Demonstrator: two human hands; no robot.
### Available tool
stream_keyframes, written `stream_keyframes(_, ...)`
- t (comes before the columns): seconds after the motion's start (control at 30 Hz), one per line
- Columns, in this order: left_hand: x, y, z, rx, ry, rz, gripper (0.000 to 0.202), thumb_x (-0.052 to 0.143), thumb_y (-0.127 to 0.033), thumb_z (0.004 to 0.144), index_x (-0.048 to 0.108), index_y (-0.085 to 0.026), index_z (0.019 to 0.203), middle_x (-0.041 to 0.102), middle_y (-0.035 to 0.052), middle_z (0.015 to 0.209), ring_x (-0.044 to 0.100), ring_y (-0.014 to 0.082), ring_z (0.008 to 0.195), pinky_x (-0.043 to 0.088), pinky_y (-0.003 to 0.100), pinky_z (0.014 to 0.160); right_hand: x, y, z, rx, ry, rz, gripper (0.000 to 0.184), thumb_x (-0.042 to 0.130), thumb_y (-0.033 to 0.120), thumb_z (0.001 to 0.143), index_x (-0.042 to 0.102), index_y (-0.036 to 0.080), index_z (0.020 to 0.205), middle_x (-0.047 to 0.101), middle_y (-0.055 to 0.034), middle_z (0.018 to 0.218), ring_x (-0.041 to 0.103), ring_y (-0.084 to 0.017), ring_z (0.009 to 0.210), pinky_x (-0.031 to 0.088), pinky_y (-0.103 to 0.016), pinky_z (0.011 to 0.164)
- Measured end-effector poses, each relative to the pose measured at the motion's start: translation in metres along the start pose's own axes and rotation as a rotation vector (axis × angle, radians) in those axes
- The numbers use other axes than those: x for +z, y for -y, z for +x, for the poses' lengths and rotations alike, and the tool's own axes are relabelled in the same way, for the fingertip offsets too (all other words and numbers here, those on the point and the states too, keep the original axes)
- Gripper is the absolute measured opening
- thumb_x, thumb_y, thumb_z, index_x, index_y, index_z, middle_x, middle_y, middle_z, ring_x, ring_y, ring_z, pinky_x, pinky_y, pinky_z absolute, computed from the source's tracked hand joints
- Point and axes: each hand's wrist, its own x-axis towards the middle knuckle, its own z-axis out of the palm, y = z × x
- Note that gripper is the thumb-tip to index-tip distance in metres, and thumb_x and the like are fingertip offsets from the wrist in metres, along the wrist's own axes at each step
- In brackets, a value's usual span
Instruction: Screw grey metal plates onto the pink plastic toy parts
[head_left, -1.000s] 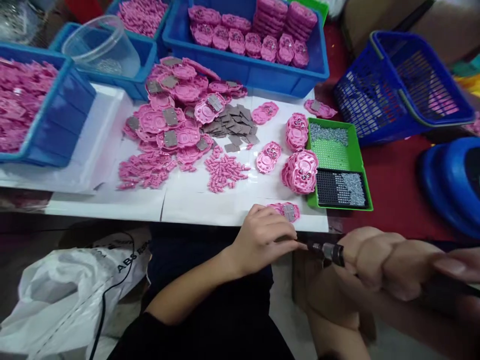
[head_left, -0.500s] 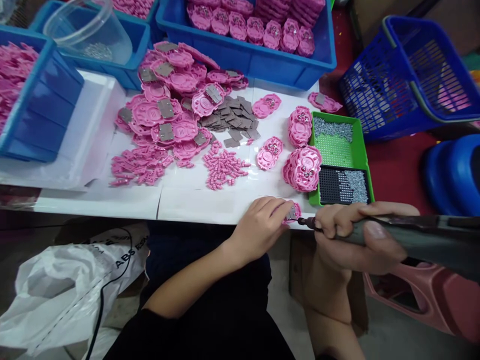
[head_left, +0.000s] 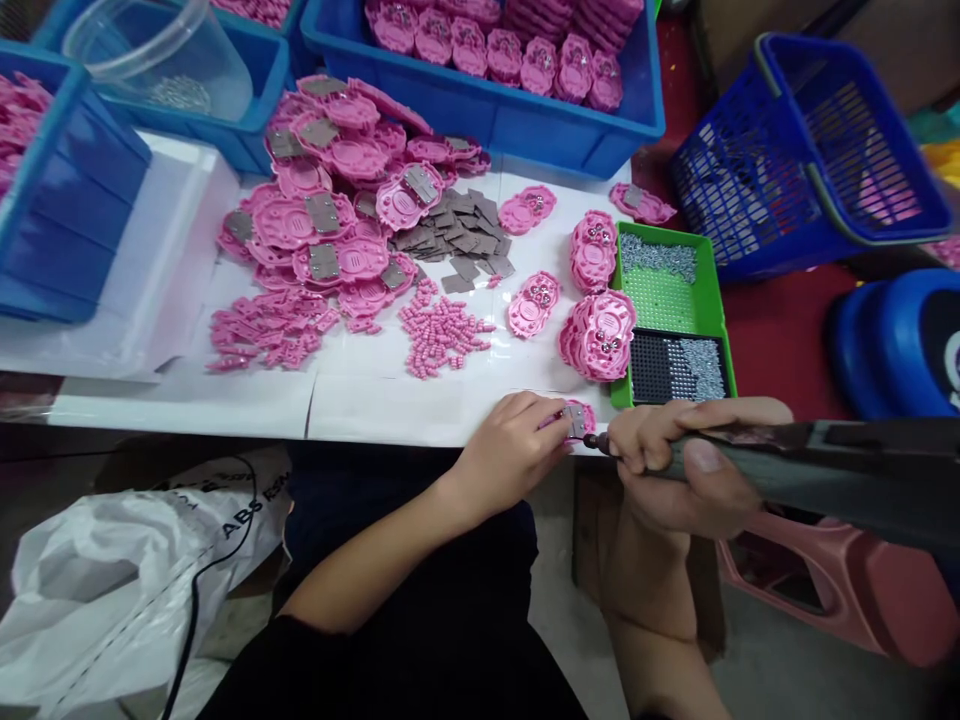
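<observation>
Small pink plastic part (head_left: 591, 414) at the table's (head_left: 390, 410) near edge looks light, stiff and apt to skid, so left hand (head_left: 517, 455) grip pinches its rim flat while right hand (head_left: 675, 465) grip is clenched round the electric screwdriver (head_left: 810, 470), tip at the part.

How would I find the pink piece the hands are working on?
Find the near edge of the white table, by the green tray. One pink piece with a grey plate lies there, held by the left hand, the right hand's screwdriver tip at it; all other pink pieces lie farther back.
</observation>
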Motion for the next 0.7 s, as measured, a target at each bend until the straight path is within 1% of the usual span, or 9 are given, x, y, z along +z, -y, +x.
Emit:
stream_keyframes(0.1,0.0023,0.0002,-0.0004,0.009,-0.008,0.041,0.019,0.059,-0.031,0.105,0.069,-0.015,0.110,0.075,0.0100,0.120,0.066,0.0244,0.104,0.055,0.039,0.089,0.0003,-0.0017,0.0019,0.041,0.073,0.013,0.012,0.063,0.026,0.088,0.064,0.026,0.099,0.044,0.0093,0.053,0.035,-0.008,0.037,0.035,-0.023,0.040)
stream_keyframes(0.2,0.0048,0.0003,-0.0008,0.025,-0.037,0.060,0.019,0.060,-0.030,0.104,0.069,-0.014,0.110,0.075,0.0099,0.118,0.065,0.0242,0.104,0.054,0.039,0.089,-0.0011,-0.0016,0.0046,0.083,0.098,0.027,0.009,0.064,0.028,0.089,0.063,0.026,0.098,0.043,0.0097,0.053,0.034,-0.008,0.037,0.034,-0.022,0.041)
stream_keyframes(0.3,0.0066,0.0005,-0.0011,0.034,-0.062,0.070,0.018,0.062,-0.029,0.103,0.070,-0.014,0.109,0.075,0.0092,0.117,0.065,0.0243,0.102,0.054,0.039,0.088,-0.0026,-0.0015,0.0067,0.095,0.082,0.055,0.007,0.064,0.027,0.088,0.062,0.026,0.095,0.043,0.0094,0.052,0.035,-0.008,0.038,0.035,-0.022,0.041)
stream_keyframes(0.43,0.0076,0.0013,-0.0017,0.009,-0.022,0.073,0.016,0.064,-0.029,0.102,0.070,-0.016,0.109,0.074,0.0092,0.121,0.064,0.0245,0.105,0.054,0.040,0.090,-0.0020,-0.0027,0.0073,0.089,0.042,0.037,0.009,0.067,0.029,0.086,0.061,0.025,0.091,0.044,0.0101,0.051,0.034,-0.008,0.035,0.035,-0.022,0.039)
stream_keyframes(0.5,0.0078,0.0017,-0.0023,0.004,-0.002,0.076,0.015,0.063,-0.029,0.103,0.070,-0.017,0.109,0.074,0.0094,0.122,0.065,0.0243,0.106,0.054,0.040,0.090,-0.0010,-0.0040,0.0068,0.091,0.053,0.028,0.010,0.068,0.028,0.085,0.060,0.025,0.090,0.045,0.0101,0.051,0.035,-0.008,0.034,0.035,-0.022,0.038)
stream_keyframes(0.6,0.0075,0.0019,-0.0030,0.019,-0.015,0.089,0.016,0.061,-0.030,0.103,0.070,-0.017,0.109,0.074,0.0094,0.121,0.065,0.0249,0.106,0.054,0.040,0.090,0.0002,-0.0055,0.0065,0.081,0.047,0.032,0.011,0.068,0.027,0.083,0.061,0.025,0.091,0.046,0.0101,0.051,0.036,-0.008,0.035,0.035,-0.022,0.039)
stream_keyframes(0.7,0.0063,0.0016,-0.0029,0.026,-0.007,0.097,0.019,0.060,-0.030,0.104,0.069,-0.015,0.111,0.074,0.0103,0.121,0.065,0.0254,0.107,0.053,0.040,0.091,0.0006,-0.0023,0.0089,0.088,-0.002,0.024,0.012,0.067,0.026,0.081,0.062,0.025,0.091,0.045,0.0101,0.049,0.037,-0.008,0.035,0.037,-0.023,0.039)
